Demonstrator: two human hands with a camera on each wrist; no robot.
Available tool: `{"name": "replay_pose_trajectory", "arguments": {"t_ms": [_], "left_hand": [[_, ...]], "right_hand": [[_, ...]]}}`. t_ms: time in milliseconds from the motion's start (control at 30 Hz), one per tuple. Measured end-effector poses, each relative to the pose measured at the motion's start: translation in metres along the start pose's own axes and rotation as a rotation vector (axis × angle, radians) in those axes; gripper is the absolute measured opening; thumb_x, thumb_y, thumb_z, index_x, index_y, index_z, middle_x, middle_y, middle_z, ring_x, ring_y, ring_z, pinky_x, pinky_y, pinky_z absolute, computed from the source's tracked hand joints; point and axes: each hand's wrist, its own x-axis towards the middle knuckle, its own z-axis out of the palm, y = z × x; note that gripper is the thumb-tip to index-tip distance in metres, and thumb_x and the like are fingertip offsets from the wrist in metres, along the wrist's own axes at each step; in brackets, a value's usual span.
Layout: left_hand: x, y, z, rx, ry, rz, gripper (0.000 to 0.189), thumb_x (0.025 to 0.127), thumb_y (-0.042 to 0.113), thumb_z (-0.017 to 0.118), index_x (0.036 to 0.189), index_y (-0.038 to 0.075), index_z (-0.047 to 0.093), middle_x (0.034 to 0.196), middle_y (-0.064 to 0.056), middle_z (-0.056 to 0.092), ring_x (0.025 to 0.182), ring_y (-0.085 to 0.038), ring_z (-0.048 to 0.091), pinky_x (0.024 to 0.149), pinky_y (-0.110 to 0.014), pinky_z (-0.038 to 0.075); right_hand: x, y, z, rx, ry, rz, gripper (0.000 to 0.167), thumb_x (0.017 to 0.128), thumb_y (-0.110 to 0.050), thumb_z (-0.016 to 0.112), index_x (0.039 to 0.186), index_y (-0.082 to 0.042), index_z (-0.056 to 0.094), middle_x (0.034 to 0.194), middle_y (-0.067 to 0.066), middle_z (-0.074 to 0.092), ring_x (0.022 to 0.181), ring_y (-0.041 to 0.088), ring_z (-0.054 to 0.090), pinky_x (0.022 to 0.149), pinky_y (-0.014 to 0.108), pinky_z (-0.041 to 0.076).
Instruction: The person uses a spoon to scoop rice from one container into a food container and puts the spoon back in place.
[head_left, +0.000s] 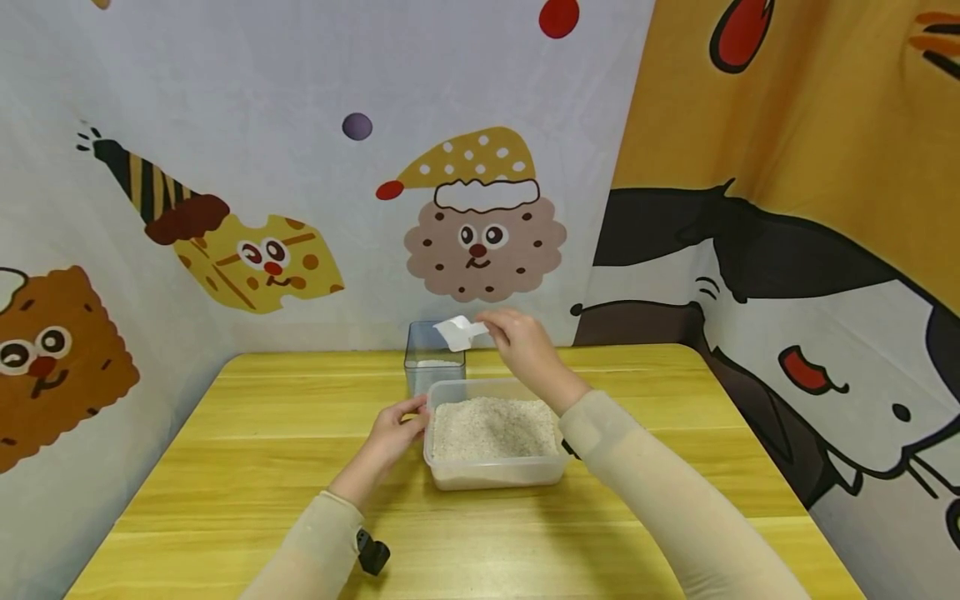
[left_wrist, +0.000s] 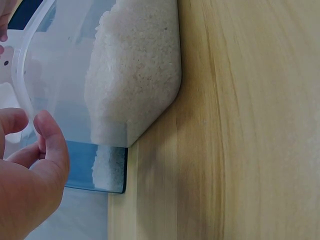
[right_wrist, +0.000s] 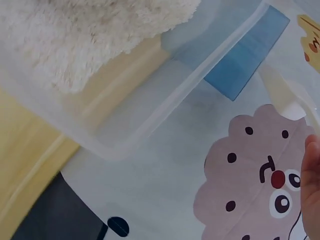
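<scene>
My right hand pinches the handle of a white scoop, which is raised and tilted above the blue-tinted clear container. White grains show inside that container. In front of it stands a wide clear plastic tub, holding plenty of rice with a dip in its surface. My left hand holds the tub's rim at its back left corner; in the left wrist view, the thumb and fingers of the left hand curl at the rim. The right wrist view shows the scoop with the right hand partly cut off.
Both containers stand on a yellow wood-grain table, the blue one near its back edge. A cloth backdrop with cartoon prints rises directly behind the table. Small dark cameras are strapped at the wrists, one camera showing on the left.
</scene>
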Motion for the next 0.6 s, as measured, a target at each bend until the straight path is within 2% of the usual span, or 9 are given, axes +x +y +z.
{"name": "replay_pose_trajectory", "arguments": {"t_ms": [67,167,267,433,500,600], "left_hand": [[0.000,0.001,0.000,0.000,0.001,-0.007,0.042,0.094,0.004,0.054,0.134,-0.004,0.049,0.117,-0.017,0.051,0.094,-0.012,0.056,0.083,-0.026,0.052],[0.000,0.001,0.001,0.004,-0.004,-0.007,0.043,0.094,0.005,0.054,0.135,-0.005,0.048,0.119,-0.018,0.050,0.097,-0.014,0.056,0.085,-0.029,0.052],[0.000,0.002,0.001,-0.002,-0.004,-0.015,0.043,0.094,0.006,0.054,0.136,-0.004,0.047,0.121,-0.018,0.049,0.100,-0.017,0.055,0.087,-0.030,0.052],[-0.001,0.001,0.001,-0.005,0.001,-0.015,0.043,0.094,0.005,0.054,0.135,-0.004,0.048,0.119,-0.018,0.049,0.100,-0.018,0.056,0.083,-0.027,0.052],[0.000,0.000,0.001,-0.007,0.001,-0.012,0.042,0.094,0.005,0.054,0.135,-0.005,0.048,0.118,-0.017,0.049,0.099,-0.017,0.056,0.082,-0.026,0.053],[0.000,-0.001,0.001,-0.010,0.001,-0.006,0.042,0.094,0.006,0.054,0.135,-0.005,0.048,0.116,-0.016,0.050,0.097,-0.017,0.056,0.081,-0.026,0.053]], "right_hand": [[-0.001,0.002,0.000,0.061,-0.013,0.072,0.023,0.098,-0.012,0.051,0.110,-0.008,0.069,0.102,0.006,0.069,0.088,0.019,0.064,0.073,0.030,0.053],[-0.003,0.005,0.000,0.206,-0.033,0.232,0.025,0.100,-0.016,0.048,0.114,-0.008,0.068,0.094,0.009,0.068,0.078,0.021,0.063,0.063,0.029,0.052],[-0.004,0.009,-0.002,0.410,-0.012,0.403,0.027,0.100,-0.015,0.048,0.116,-0.004,0.066,0.089,0.015,0.067,0.077,0.027,0.064,0.063,0.033,0.055],[-0.008,0.016,-0.006,0.759,0.058,0.726,0.027,0.099,-0.012,0.048,0.116,0.004,0.062,0.076,0.012,0.065,0.066,0.020,0.062,0.062,0.029,0.055],[-0.010,0.019,-0.009,0.846,0.073,0.834,0.029,0.099,-0.012,0.048,0.118,0.006,0.060,0.073,0.007,0.064,0.062,0.013,0.059,0.059,0.023,0.053],[-0.012,0.023,-0.012,0.901,0.076,0.916,0.031,0.100,-0.013,0.047,0.121,0.006,0.058,0.073,0.003,0.062,0.061,0.010,0.058,0.058,0.019,0.051]]}}
